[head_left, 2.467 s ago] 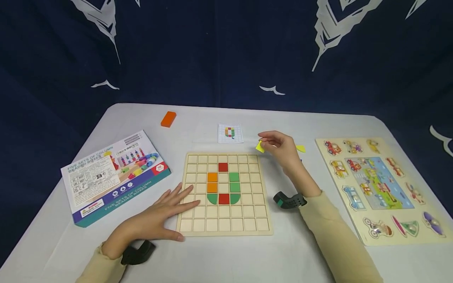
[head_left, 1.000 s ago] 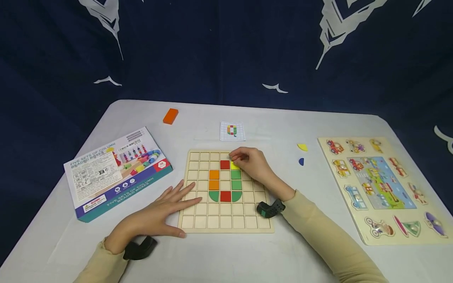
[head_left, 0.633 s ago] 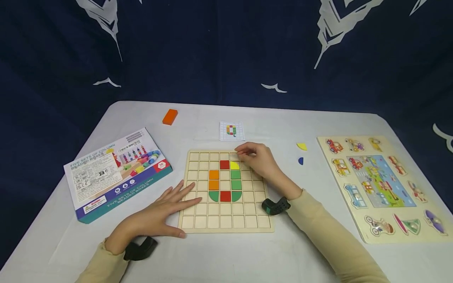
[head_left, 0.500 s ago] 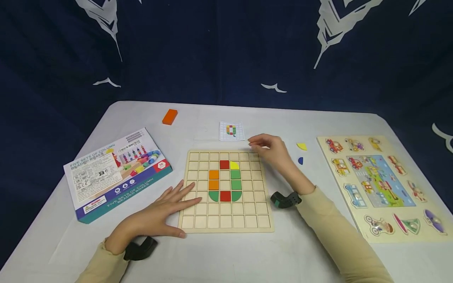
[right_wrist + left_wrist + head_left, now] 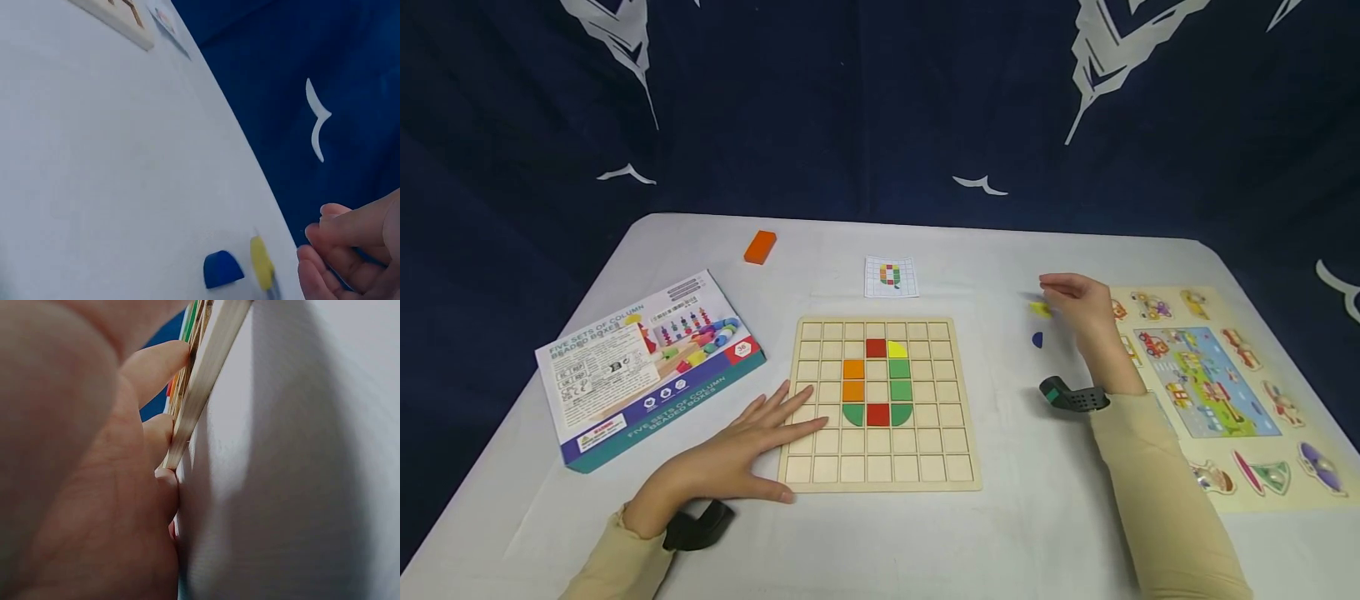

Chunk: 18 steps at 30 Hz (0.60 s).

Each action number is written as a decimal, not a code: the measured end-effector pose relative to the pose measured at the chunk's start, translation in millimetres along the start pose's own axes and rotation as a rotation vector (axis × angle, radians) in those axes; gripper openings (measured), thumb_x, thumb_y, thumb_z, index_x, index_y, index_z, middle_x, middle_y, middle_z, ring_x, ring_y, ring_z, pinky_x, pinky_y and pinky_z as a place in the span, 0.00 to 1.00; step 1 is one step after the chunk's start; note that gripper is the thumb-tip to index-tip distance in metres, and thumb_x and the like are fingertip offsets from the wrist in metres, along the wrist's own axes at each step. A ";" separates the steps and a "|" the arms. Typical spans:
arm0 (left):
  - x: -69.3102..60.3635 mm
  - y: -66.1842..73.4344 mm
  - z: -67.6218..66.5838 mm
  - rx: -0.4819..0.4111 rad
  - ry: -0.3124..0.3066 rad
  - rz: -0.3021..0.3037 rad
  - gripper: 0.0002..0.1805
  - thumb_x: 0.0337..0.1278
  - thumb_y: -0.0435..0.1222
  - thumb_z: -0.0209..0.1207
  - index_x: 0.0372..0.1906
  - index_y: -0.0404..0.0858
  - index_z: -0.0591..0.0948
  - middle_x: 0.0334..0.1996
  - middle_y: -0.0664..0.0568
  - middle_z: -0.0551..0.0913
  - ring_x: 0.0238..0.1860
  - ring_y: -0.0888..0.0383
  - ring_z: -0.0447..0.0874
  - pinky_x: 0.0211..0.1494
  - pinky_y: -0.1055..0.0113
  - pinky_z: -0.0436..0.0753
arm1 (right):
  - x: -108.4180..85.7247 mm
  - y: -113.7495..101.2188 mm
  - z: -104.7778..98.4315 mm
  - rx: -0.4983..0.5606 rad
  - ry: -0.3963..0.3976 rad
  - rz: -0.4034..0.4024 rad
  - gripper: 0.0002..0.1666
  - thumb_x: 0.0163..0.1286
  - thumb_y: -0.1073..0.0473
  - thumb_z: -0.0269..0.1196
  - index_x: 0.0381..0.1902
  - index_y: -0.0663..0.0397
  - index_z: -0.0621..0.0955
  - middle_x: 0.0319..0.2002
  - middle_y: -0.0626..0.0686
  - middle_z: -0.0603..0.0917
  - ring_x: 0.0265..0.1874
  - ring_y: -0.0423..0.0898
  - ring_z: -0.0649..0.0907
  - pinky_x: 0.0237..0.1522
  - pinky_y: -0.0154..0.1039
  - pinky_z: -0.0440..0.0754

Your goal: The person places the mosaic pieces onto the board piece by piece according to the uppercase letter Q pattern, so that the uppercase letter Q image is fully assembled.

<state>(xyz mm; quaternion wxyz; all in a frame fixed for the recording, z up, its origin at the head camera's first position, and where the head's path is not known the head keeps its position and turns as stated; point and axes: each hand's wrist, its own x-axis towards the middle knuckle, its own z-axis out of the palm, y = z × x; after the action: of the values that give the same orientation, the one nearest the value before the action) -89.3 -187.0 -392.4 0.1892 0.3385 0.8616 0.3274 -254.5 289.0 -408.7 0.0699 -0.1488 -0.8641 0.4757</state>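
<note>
A wooden grid board lies mid-table. Red, orange and green tiles and a yellow quarter-round tile form part of a ring in its cells. My left hand rests with fingers spread on the board's left edge; in the left wrist view its fingertips touch the wooden rim. Far to the right, my right hand is just above and beside a loose yellow quarter-round tile, its fingers loosely bent and holding nothing. In the right wrist view a small blue tile lies beside that yellow one.
Behind the board lies a pattern card with a small coloured ring. An orange block lies at the back left, and a printed toy box on the left. A wooden picture puzzle lies at right, partly under my right forearm.
My right hand has set a yellow quarter-round tile in the cell right of the upper red one, let go, and swung right to the loose yellow tile. My left hand stays put.
</note>
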 end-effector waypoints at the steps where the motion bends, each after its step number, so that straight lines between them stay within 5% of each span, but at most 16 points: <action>1: 0.0 0.0 0.1 0.000 -0.001 -0.001 0.46 0.40 0.47 0.71 0.69 0.51 0.65 0.74 0.51 0.44 0.71 0.45 0.29 0.66 0.42 0.34 | -2.1 -2.1 -0.6 -0.007 0.004 0.021 0.16 0.69 0.60 0.57 0.54 0.52 0.79 0.50 0.52 0.80 0.47 0.42 0.77 0.48 0.35 0.74; 8: 0.3 -0.9 0.4 0.001 -0.006 0.001 0.46 0.40 0.47 0.71 0.69 0.51 0.64 0.74 0.50 0.44 0.71 0.45 0.29 0.66 0.41 0.35 | -30.7 -31.9 -4.2 -0.043 -0.030 0.133 0.21 0.68 0.65 0.58 0.59 0.58 0.76 0.55 0.57 0.77 0.51 0.47 0.75 0.43 0.30 0.74; 18: -0.5 -1.5 -0.5 0.005 -0.005 -0.005 0.47 0.39 0.47 0.72 0.69 0.52 0.64 0.74 0.51 0.43 0.71 0.46 0.29 0.66 0.42 0.34 | -31.5 -24.1 2.7 -0.192 0.001 -0.056 0.18 0.62 0.70 0.61 0.51 0.64 0.79 0.44 0.62 0.81 0.37 0.46 0.76 0.33 0.28 0.71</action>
<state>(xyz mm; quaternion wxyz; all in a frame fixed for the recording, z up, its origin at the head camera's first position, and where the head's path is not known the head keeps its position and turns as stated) -90.0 -188.4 -393.0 0.1914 0.3376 0.8628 0.3240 -230.0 264.6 -389.2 0.0687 -0.1309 -0.9095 0.3884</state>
